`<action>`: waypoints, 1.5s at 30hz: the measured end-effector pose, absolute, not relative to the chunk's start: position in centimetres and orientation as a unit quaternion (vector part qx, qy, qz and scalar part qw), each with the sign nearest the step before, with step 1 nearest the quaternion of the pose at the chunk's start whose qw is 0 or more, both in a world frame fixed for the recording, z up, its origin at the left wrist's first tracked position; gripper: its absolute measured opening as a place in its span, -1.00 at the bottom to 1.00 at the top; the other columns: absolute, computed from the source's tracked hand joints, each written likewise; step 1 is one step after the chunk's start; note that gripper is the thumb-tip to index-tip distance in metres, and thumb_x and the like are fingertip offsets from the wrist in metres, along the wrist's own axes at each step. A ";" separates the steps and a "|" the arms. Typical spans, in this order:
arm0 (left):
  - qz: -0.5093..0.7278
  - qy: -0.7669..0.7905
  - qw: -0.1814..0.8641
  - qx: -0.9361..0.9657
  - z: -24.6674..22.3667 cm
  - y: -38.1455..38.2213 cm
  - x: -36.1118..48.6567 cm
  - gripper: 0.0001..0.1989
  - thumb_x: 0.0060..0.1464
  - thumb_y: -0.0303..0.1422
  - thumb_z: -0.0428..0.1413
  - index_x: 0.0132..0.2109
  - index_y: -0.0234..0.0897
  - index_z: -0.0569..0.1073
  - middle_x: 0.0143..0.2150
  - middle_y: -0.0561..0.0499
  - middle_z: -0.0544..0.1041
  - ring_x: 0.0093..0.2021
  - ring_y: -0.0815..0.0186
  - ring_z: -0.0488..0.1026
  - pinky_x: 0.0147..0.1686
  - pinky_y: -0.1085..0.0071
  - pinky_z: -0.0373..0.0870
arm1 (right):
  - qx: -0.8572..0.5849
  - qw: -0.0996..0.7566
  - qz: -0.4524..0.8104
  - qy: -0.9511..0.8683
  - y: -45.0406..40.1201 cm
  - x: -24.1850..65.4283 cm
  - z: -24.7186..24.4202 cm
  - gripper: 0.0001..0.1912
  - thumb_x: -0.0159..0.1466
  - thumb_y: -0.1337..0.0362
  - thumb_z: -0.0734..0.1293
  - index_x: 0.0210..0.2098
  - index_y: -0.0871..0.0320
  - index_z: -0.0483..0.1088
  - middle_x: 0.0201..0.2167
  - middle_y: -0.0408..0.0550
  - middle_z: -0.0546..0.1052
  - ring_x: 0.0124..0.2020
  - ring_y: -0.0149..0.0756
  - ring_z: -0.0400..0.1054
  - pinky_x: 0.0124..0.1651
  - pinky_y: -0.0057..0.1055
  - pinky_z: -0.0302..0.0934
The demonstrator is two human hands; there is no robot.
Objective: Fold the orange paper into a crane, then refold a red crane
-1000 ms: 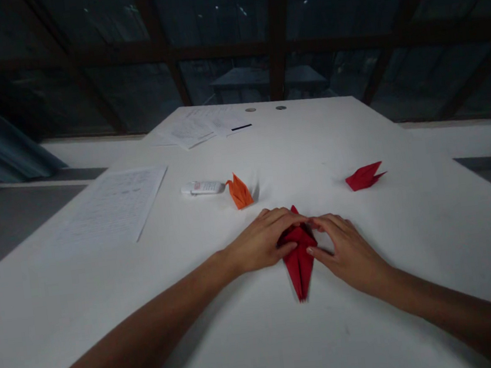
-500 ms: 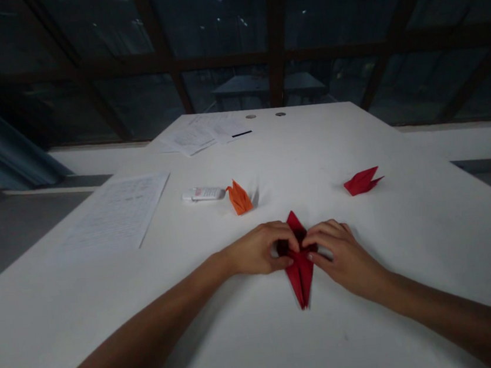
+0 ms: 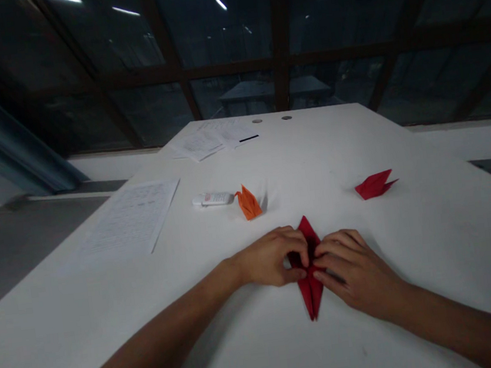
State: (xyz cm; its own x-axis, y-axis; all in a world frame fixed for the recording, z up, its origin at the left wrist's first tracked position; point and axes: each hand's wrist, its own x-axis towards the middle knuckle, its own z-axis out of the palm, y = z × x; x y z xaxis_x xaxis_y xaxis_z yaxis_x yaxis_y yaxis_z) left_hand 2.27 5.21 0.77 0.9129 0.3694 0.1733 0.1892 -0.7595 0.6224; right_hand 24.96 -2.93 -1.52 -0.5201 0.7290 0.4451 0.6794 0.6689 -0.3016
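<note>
A long, pointed piece of folded red paper (image 3: 312, 300) lies on the white table, one tip toward the windows and the other toward me. My left hand (image 3: 276, 257) grips its left edge near the middle, thumb and fingertips pinched on the paper. From the right, my right hand (image 3: 350, 266) holds the opposite edge with thumb and fingers. The fingers cover part of the paper's middle. Beyond my left hand stands an orange folded bird (image 3: 248, 203). A red folded paper figure (image 3: 374, 185) rests farther right.
Left of the orange bird lies a white marker-like object (image 3: 212, 199). A printed sheet (image 3: 130, 221) is on the table's left side. More papers (image 3: 205, 141) and a dark strip (image 3: 249, 138) lie toward the far edge, near two round discs. Dark windows stand behind.
The camera view has shifted slightly, so everything appears lower and farther right. Both hands remain on the red paper, with the right fingers slightly closer together.
</note>
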 end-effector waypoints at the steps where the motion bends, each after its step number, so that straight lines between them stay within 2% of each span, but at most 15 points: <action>1: 0.142 0.151 0.310 0.928 0.7 5.2 2.3 -0.85 0.04 -0.47 0.29 -0.22 -0.22 0.52 -0.17 -0.01 0.58 -0.13 0.24 0.49 0.01 0.28 0.34 | -0.406 0.274 0.041 -0.871 -2.9 24.9 -1.6 -0.92 0.38 0.27 0.37 -0.19 0.09 0.54 -0.19 -0.07 0.61 -0.06 -0.14 0.39 0.10 -0.08 0.19; 7: 0.152 0.163 0.303 0.926 0.7 5.0 2.4 -0.85 0.05 -0.46 0.30 -0.21 -0.21 0.53 -0.20 0.02 0.57 -0.14 0.25 0.49 0.03 0.27 0.32 | -0.399 0.272 0.023 -0.876 -3.4 24.7 -1.8 -0.91 0.37 0.23 0.41 -0.17 0.09 0.54 -0.19 -0.07 0.61 -0.08 -0.14 0.40 0.06 -0.11 0.21; 10: 0.152 0.166 0.302 0.926 0.8 4.9 2.4 -0.88 0.08 -0.45 0.29 -0.22 -0.22 0.52 -0.20 0.02 0.56 -0.14 0.26 0.48 0.03 0.29 0.31 | -0.410 0.263 0.034 -0.873 -3.6 24.7 -1.5 -0.84 0.32 0.16 0.45 -0.17 0.09 0.53 -0.17 -0.06 0.60 -0.09 -0.15 0.40 0.03 -0.13 0.23; 15: 0.149 0.150 0.311 0.927 0.7 5.0 2.4 -0.83 0.10 -0.32 0.32 -0.19 -0.23 0.52 -0.15 -0.01 0.57 -0.11 0.23 0.48 0.03 0.26 0.30 | -0.412 0.231 0.042 -0.880 -3.8 24.8 -0.9 -0.74 0.28 0.08 0.48 -0.15 0.11 0.52 -0.14 -0.03 0.59 -0.04 -0.10 0.39 0.08 -0.07 0.21; 21: 0.136 0.150 0.313 0.928 1.0 5.2 2.2 -0.69 -0.05 -0.50 0.32 -0.12 -0.19 0.52 -0.10 0.00 0.56 -0.07 0.19 0.47 0.07 0.24 0.30 | -0.400 0.190 0.021 -0.896 -5.1 24.6 -0.8 -0.52 0.31 -0.05 0.40 0.01 0.21 0.49 -0.03 0.09 0.57 0.05 0.03 0.37 0.27 0.11 0.08; 24: 0.132 0.154 0.316 0.927 1.3 5.1 2.3 -0.71 -0.04 -0.50 0.31 -0.13 -0.19 0.52 -0.10 0.00 0.56 -0.05 0.18 0.46 0.07 0.24 0.30 | -0.424 0.184 0.018 -0.886 -5.6 24.3 -0.8 -0.51 0.31 -0.03 0.40 0.03 0.24 0.48 0.01 0.13 0.56 0.05 0.04 0.37 0.25 0.09 0.12; 34: 0.138 0.169 0.305 0.927 1.0 5.0 2.3 -0.70 -0.02 -0.42 0.35 -0.13 -0.22 0.49 -0.14 0.02 0.54 -0.11 0.23 0.46 0.02 0.28 0.29 | -0.462 0.193 0.062 -0.863 -6.0 23.7 -0.4 -0.55 0.23 0.09 0.47 0.06 0.12 0.44 0.05 0.04 0.54 0.06 0.02 0.36 0.16 0.04 0.20; 39: 0.170 0.173 0.334 0.911 0.6 5.2 2.4 -0.87 0.12 -0.46 0.22 -0.15 -0.23 0.49 -0.17 0.00 0.57 -0.14 0.26 0.46 -0.01 0.30 0.32 | -0.467 0.201 0.047 -0.860 -6.2 23.8 -0.9 -0.41 0.26 0.18 0.41 0.23 0.17 0.31 0.14 0.11 0.49 0.14 0.04 0.31 0.25 0.09 0.13; 41: 0.184 0.192 0.380 0.886 0.3 5.2 2.4 -0.89 0.22 -0.43 0.14 -0.10 -0.25 0.49 -0.18 -0.02 0.57 -0.19 0.29 0.47 -0.09 0.35 0.37 | -0.470 0.216 0.037 -0.855 -6.0 23.9 -1.0 -0.36 0.27 0.21 0.39 0.29 0.23 0.23 0.20 0.18 0.42 0.18 0.05 0.27 0.24 0.06 0.14; 43: 0.202 0.221 0.428 0.853 0.0 5.2 2.4 -0.79 0.28 -0.43 0.06 0.04 -0.25 0.45 -0.18 -0.02 0.56 -0.25 0.32 0.48 -0.19 0.39 0.40 | -0.477 0.240 0.017 -0.845 -5.8 24.1 -1.0 -0.33 0.28 0.21 0.39 0.32 0.25 0.20 0.22 0.25 0.37 0.19 0.08 0.25 0.21 0.03 0.17; 45: 0.224 0.249 0.433 0.837 -0.1 5.2 2.3 -0.66 0.27 -0.46 0.06 0.17 -0.23 0.39 -0.15 -0.03 0.55 -0.27 0.34 0.47 -0.23 0.41 0.42 | -0.478 0.250 -0.004 -0.842 -5.5 24.3 -0.9 -0.40 0.30 0.20 0.38 0.29 0.18 0.25 0.13 0.22 0.41 0.09 0.07 0.30 0.11 0.02 0.20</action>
State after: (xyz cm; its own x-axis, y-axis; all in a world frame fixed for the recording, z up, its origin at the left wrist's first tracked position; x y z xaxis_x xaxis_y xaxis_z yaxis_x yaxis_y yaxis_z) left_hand 2.34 5.16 -0.15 0.7758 0.6107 0.1586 0.2232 -0.5008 0.8363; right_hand 24.33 -5.54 -0.86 -0.4192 0.8026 0.4245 0.8067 0.5438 -0.2315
